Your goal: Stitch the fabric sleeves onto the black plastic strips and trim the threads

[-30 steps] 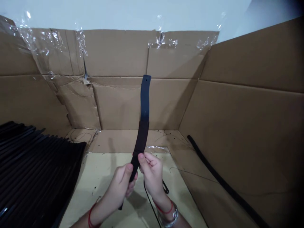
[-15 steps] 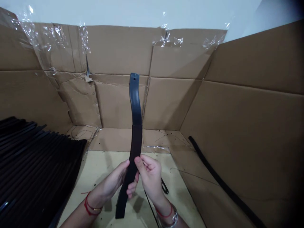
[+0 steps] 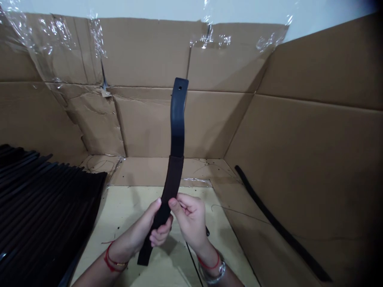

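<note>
A long curved strip (image 3: pixel 177 115), smooth and dark blue-black, stands up at the middle with a small hole near its top end. A dark brown-black fabric sleeve (image 3: pixel 173 175) covers its lower part and runs down to a flat end at lower left. My left hand (image 3: pixel 149 227) is closed around the sleeve, thumb on the front and fingers behind. With thumb and fingertips, my right hand (image 3: pixel 190 217) pinches the sleeve's right edge, just beside the left thumb. Behind my right wrist, a thin black tool (image 3: pixel 193 257) lies partly hidden on the pale board.
A big pile of dark strips (image 3: pixel 50 211) lies at the left. One black curved strip (image 3: pixel 278 225) leans along the right cardboard wall (image 3: pixel 314 151). Taped cardboard (image 3: pixel 149 52) stands behind the pale board (image 3: pixel 125 199). Loose threads and dark specks are scattered about.
The strip has tilted, its top moving right and slightly up and its lower end left. Both hands keep their hold on the sleeve. The view has shifted slightly.
</note>
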`<state>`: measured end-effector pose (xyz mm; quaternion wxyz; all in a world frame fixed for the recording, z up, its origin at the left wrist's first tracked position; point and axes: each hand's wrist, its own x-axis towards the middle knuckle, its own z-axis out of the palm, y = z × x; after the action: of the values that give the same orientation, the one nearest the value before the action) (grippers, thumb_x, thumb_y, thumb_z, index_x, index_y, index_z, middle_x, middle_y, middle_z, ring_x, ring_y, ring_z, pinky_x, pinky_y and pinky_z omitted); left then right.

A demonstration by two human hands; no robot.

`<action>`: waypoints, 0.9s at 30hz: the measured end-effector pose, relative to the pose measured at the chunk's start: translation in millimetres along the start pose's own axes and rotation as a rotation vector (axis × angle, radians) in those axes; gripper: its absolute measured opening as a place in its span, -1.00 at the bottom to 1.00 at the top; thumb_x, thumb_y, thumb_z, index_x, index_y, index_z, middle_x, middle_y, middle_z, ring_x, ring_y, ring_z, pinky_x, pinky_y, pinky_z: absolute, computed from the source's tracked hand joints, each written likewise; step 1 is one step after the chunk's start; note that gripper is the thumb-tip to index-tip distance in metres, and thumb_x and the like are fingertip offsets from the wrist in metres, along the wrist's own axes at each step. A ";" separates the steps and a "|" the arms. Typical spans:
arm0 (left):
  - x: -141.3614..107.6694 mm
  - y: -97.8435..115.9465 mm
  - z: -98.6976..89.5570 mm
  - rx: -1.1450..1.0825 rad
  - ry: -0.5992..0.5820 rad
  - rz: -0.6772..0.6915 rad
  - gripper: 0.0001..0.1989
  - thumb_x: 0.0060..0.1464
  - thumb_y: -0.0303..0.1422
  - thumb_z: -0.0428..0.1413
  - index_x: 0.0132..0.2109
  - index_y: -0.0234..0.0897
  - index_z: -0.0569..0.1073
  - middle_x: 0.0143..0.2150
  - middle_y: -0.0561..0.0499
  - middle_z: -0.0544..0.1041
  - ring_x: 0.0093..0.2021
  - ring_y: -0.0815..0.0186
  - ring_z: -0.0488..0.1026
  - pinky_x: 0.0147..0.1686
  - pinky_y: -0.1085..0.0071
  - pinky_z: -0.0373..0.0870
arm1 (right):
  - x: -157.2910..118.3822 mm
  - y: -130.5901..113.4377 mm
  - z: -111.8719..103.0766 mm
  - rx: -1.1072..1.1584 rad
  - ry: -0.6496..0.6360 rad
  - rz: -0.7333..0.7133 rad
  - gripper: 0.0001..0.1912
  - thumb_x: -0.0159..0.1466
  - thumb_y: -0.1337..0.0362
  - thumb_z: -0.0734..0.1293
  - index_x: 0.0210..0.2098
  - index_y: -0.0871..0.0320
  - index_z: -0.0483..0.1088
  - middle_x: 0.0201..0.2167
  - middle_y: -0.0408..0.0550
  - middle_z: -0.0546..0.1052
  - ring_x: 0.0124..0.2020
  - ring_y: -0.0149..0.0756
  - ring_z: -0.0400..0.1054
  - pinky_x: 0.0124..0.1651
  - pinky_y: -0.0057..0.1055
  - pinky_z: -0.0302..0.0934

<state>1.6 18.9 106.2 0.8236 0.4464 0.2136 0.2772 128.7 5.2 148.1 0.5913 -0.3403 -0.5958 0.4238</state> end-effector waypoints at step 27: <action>-3.1 2.4 1.1 0.312 0.131 0.200 -0.42 0.09 0.20 -0.14 -0.37 -0.28 0.27 -0.64 0.19 0.12 -0.67 0.51 0.03 -0.66 0.56 0.01 | 9.7 9.9 -9.1 0.144 0.000 0.044 -0.59 0.13 0.00 0.44 -0.56 0.24 0.41 -0.73 -0.21 0.27 -0.69 -0.48 0.14 -0.64 -0.54 0.03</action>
<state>-0.7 17.3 109.1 0.6970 0.5686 0.2620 0.3496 136.1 19.0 142.7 0.6047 -0.3100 -0.5562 0.4785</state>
